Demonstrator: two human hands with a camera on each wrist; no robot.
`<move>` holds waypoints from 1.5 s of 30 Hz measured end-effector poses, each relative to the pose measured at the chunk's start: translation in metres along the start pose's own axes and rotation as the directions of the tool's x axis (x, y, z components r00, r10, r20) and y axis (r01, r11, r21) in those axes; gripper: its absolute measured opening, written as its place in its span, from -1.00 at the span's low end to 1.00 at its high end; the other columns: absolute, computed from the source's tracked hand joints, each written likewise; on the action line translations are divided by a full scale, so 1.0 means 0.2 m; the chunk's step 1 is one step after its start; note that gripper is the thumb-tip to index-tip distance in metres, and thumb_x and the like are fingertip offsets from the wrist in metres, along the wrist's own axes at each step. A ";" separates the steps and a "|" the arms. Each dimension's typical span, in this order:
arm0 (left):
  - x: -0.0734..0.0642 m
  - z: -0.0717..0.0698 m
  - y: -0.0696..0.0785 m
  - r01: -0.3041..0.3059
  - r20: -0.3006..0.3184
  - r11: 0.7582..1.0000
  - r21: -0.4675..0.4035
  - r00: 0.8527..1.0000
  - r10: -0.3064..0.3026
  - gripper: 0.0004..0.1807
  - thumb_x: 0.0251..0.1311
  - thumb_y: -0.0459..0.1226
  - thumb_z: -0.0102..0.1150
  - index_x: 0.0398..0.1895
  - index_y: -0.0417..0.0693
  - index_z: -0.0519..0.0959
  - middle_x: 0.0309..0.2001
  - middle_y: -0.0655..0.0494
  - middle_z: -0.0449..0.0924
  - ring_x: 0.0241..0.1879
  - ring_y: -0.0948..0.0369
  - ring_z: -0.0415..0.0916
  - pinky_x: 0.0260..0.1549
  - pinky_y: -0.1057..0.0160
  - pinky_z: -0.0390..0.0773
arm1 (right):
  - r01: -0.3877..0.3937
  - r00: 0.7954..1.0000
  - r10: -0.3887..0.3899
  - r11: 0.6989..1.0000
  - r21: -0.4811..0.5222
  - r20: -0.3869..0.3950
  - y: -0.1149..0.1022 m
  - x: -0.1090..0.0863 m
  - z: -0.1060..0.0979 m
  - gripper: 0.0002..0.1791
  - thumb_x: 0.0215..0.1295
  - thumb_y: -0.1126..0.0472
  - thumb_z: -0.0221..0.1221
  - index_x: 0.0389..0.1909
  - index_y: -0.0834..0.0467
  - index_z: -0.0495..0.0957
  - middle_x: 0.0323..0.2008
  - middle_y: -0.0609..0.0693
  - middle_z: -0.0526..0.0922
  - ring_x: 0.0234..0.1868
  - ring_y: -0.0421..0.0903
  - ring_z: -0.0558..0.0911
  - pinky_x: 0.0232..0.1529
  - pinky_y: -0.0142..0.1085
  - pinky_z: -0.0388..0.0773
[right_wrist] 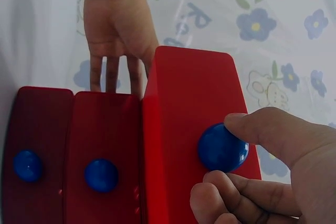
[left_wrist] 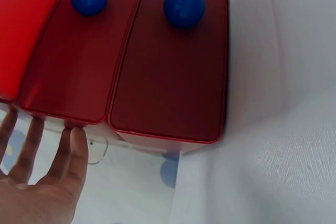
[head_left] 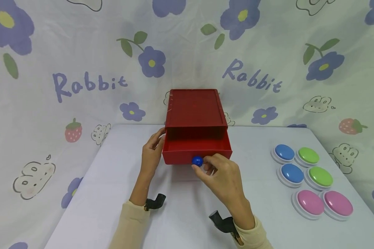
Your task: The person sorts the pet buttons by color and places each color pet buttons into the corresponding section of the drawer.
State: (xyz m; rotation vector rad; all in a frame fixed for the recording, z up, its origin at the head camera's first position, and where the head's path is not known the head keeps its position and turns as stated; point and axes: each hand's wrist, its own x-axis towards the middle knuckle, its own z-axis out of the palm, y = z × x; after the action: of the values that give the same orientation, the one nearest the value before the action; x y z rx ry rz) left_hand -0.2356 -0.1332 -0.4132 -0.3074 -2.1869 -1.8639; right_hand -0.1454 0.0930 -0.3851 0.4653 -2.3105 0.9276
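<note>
A red drawer cabinet [head_left: 194, 108] stands at the back of the table, its top drawer [head_left: 177, 157] pulled partway out. The drawer's inside looks bare in the head view. My right hand [head_left: 225, 178] pinches the round blue knob [right_wrist: 223, 148] on its front between thumb and fingers. Against the cabinet's left side, my left hand [head_left: 151, 155] rests with its fingers extended. Below, the middle drawer [left_wrist: 71, 72] and bottom drawer [left_wrist: 169, 82] are closed, each bearing a blue knob of its own, as the left wrist view shows.
On the table's right side sit several round push buttons: blue ones [head_left: 284, 152], green ones [head_left: 308, 155] and pink ones [head_left: 310, 202], all on white bases. A patterned cloth [head_left: 190, 65] with flowers hangs behind the white table [head_left: 93, 193]. Black wrist devices [head_left: 224, 223] are on both forearms.
</note>
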 end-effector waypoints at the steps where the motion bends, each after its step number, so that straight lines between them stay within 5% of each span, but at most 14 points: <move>1: 0.00 0.00 0.00 -0.002 -0.001 1.000 0.002 1.000 0.002 -0.53 0.48 -0.21 0.06 0.40 -0.08 0.43 0.31 -0.01 0.46 0.26 0.08 0.46 0.23 0.19 0.46 | 0.002 1.000 -0.002 1.000 0.003 -0.001 0.00 0.00 0.00 -0.75 -0.02 0.16 0.55 -0.48 0.18 0.67 -0.55 -0.12 0.54 -0.58 -0.22 0.52 -0.57 -0.48 0.50; 45: 0.00 0.00 -0.02 -0.022 0.008 0.999 -0.025 1.000 0.023 -0.52 0.50 -0.18 0.05 0.42 -0.06 0.42 0.31 0.04 0.46 0.23 0.10 0.48 0.18 0.23 0.50 | 0.025 1.000 -0.025 1.000 -0.019 -0.001 -0.07 -0.14 -0.03 -0.74 -0.05 0.16 0.56 -0.41 0.14 0.68 -0.54 -0.15 0.55 -0.58 -0.26 0.49 -0.54 -0.50 0.55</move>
State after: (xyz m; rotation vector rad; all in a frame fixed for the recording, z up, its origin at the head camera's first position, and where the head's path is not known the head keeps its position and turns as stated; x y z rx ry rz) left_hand -0.2375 -0.1336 -0.4170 -0.3434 -2.1575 -1.8826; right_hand -0.1148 0.0907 -0.3920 0.4842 -2.3059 0.8928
